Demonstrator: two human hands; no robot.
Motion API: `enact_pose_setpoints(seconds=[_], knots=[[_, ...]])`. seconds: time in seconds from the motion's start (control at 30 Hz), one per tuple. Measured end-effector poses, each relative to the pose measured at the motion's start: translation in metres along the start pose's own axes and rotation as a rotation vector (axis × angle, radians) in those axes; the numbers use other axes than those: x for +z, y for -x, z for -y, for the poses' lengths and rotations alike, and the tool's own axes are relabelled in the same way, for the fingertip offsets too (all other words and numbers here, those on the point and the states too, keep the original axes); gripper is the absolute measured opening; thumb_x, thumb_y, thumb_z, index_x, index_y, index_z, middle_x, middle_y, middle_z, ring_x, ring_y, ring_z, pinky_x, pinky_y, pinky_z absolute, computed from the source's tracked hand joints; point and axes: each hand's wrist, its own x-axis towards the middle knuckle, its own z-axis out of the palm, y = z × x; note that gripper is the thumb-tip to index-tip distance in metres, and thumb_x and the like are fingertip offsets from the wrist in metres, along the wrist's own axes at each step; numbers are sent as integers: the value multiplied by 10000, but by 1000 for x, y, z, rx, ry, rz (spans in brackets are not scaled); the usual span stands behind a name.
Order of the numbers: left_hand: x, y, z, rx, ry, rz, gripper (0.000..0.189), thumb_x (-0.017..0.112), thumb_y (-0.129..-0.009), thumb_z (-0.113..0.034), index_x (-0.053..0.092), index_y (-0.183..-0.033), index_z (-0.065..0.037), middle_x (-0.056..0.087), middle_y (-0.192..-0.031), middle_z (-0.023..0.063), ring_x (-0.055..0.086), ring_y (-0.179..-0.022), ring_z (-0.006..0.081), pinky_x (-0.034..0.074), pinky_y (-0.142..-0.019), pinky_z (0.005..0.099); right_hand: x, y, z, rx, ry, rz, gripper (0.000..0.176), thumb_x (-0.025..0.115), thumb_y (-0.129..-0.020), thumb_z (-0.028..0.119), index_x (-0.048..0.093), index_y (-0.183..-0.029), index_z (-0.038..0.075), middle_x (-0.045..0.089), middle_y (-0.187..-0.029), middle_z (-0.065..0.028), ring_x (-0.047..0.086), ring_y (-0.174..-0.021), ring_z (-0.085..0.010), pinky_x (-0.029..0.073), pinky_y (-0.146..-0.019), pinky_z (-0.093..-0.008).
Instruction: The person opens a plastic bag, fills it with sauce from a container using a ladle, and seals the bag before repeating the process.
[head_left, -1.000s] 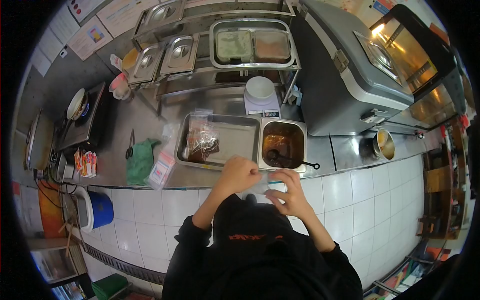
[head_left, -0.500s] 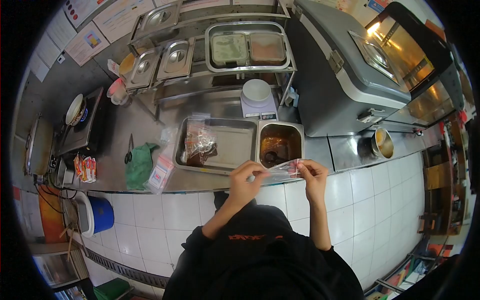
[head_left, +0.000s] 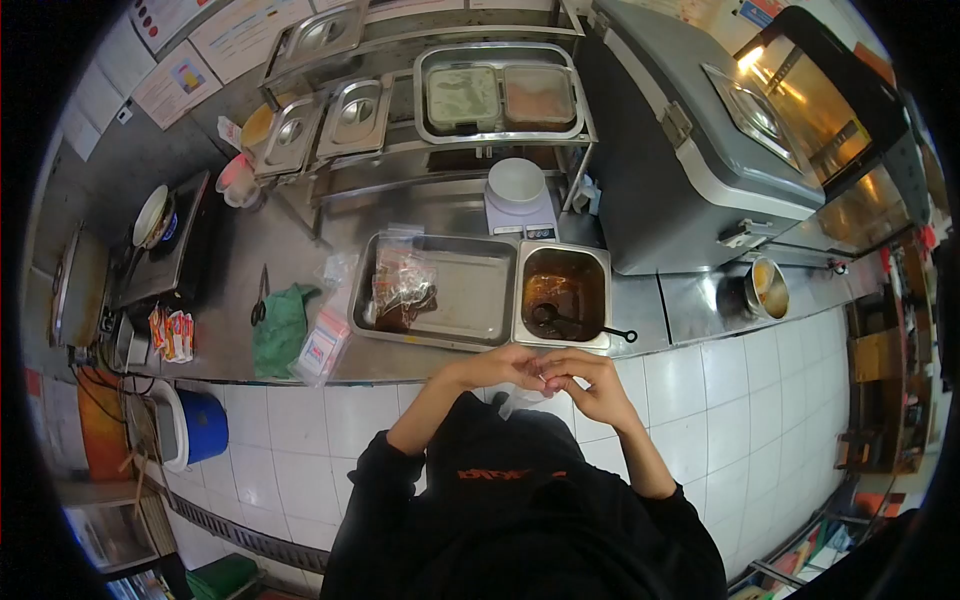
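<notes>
My left hand [head_left: 505, 368] and my right hand [head_left: 590, 385] are together at the counter's front edge, both closed on a small clear plastic bag [head_left: 520, 402]. The bag's lower part hangs below my fingers; its opening is hidden by them. Just beyond sits a deep steel pan [head_left: 563, 280] of dark brown sauce, with a black ladle [head_left: 580, 322] lying in it, its handle over the right rim. To the left, a shallow steel tray [head_left: 475, 290] holds filled plastic bags [head_left: 403, 285] with brown contents.
A white scale [head_left: 522, 222] bears a white bowl [head_left: 517, 183] behind the pan. Left lie a green cloth [head_left: 280, 330], scissors [head_left: 261, 300] and a pack of bags [head_left: 322, 345]. A large grey insulated box [head_left: 670, 170] stands right; a pot [head_left: 767, 290] is farther right.
My hands have come together and drawn nearer my body. The bag, stretched between them before, now hangs bunched below my fingers. The ladle's handle has come into view.
</notes>
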Motion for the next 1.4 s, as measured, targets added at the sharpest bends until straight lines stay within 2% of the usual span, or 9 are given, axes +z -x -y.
enact_pose_setpoints(seconds=[0.27, 0.57, 0.73, 0.8, 0.83, 0.93, 1.0, 1.2, 1.4], knots=[[-3, 11, 12, -49, -150, -4, 354, 599, -808, -168, 511, -1102, 9, 549, -1014, 55, 485, -967, 132, 370, -878, 278, 6, 4, -9, -60, 29, 35, 119, 599, -687, -54, 625, -797, -17, 621, -926, -100, 616, -797, -251, 498, -691, -311], [-11, 22, 16, 42, -203, -197, 374, 586, -819, -177, 469, -1138, -21, 493, -1110, 73, 438, -1068, 164, 333, -939, 297, -3, -14, -6, -145, 340, 7, 249, 693, -665, 111, 616, -897, 61, 525, -978, -77, 459, -1034, -275, 347, -883, -387], [-58, 22, 40, 144, -729, -451, 377, 594, -816, -213, 475, -1152, -92, 407, -1203, 63, 365, -1148, 190, 281, -982, 327, -53, -18, -55, 176, 967, -267, 427, 691, -687, 243, 520, -1045, 83, 547, -1000, -120, 511, -986, -299, 364, -849, -434], [-69, 12, 47, 76, -492, -389, 362, 589, -817, -194, 479, -1147, -93, 407, -1200, 62, 363, -1148, 189, 278, -983, 328, -60, -18, -73, 727, 1096, -86, 536, 679, -694, 273, 425, -1127, 85, 605, -852, -153, 602, -788, -322, 436, -723, -436], [-72, 8, 49, 8, -255, -325, 348, 584, -819, -174, 483, -1142, -94, 407, -1196, 61, 361, -1149, 187, 274, -985, 330, -57, -18, -80, 726, 1097, -86, 536, 679, -694, 273, 425, -1127, 85, 605, -852, -153, 602, -788, -322, 436, -723, -436], [-71, -7, 45, -1, -214, -321, 343, 573, -825, -142, 480, -1148, -74, 416, -1178, 61, 390, -1116, 182, 307, -956, 310, -49, -20, -77, 599, 1150, -139, 618, 682, -684, 274, 348, -1168, 82, 613, -703, -161, 613, -607, -328, 467, -577, -419], [-67, -14, 41, 59, -146, -316, 344, 571, -826, -141, 479, -1150, -72, 422, -1160, 59, 401, -1094, 174, 324, -934, 301, -47, -22, -64, 382, 1213, -70, 376, 624, -731, 207, 483, -1057, 83, 602, -655, -117, 596, -572, -289, 448, -496, -374], [-42, -40, 14, 120, -393, -343, 324, 573, -829, -178, 488, -1118, -57, 441, -1051, 59, 437, -986, 158, 367, -851, 277, -72, -29, -71, -38, 1312, -298, 86, 557, -674, 89, 592, -751, 78, 573, -662, -31, 595, -600, -204, 455, -549, -319], [-28, -61, -1, 128, -597, -384, 332, 594, -819, -232, 494, -1066, -33, 438, -995, 91, 452, -951, 192, 373, -838, 281, -83, -20, -101, -150, 1516, -156, 87, 524, -683, 86, 595, -732, 73, 570, -685, -56, 585, -613, -200, 435, -659, -324]])
